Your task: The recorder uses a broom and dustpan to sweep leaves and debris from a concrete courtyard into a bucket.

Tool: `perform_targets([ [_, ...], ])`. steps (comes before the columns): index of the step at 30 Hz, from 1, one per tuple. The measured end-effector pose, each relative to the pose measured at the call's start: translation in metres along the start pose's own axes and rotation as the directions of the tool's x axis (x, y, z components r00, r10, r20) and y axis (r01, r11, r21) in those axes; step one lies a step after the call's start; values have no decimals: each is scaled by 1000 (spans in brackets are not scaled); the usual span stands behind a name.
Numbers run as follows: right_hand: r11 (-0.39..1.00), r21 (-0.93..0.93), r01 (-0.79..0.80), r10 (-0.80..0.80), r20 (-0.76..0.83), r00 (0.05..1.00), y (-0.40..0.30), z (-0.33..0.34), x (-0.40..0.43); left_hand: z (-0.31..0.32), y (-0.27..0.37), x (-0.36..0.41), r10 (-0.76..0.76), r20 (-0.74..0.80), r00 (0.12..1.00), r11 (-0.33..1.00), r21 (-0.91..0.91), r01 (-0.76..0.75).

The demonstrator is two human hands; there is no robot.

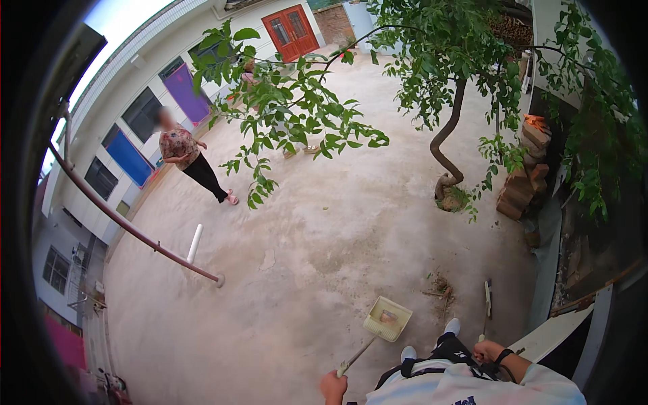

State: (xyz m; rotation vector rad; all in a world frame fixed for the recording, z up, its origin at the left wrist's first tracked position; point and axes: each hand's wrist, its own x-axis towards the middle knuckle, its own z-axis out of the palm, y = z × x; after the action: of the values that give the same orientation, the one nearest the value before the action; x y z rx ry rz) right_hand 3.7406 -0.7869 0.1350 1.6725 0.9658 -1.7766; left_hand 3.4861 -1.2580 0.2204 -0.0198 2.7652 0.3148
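My left hand (333, 388) is closed around the handle of a long-handled dustpan (375, 331), whose pale yellow pan lies on the concrete with a small piece of litter (389, 317) in it. In my right hand (487, 350), which wears a dark wristband, is the handle of a broom or brush (488, 298); its narrow dark-edged head is to the right of the debris. A small heap of dry leaves, twigs and soil (444, 293) lies on the ground between the two tools, just ahead of my white shoes.
A crooked tree (450, 121) grows from the yard, its branches reaching left. Stacked bricks (517, 192) stand along the right side. A metal pole (136, 230) and a white pipe (195, 243) are at left. A person (179, 147) stands farther off; another is partly behind leaves.
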Motion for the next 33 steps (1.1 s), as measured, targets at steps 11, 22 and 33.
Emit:
perform_targets([
  [11,701,708,84,-136,17,991,-1,-61,-154,22,-8,6,13,102,995,999,49,-18],
  [22,854,326,404,-153,-586,796,8,-49,-47,16,11,40,153,-8,988,987,-53,-154],
  [33,719,662,211,191,-480,856,77,-90,26,15,41,27,178,48,983,983,-52,-175],
])
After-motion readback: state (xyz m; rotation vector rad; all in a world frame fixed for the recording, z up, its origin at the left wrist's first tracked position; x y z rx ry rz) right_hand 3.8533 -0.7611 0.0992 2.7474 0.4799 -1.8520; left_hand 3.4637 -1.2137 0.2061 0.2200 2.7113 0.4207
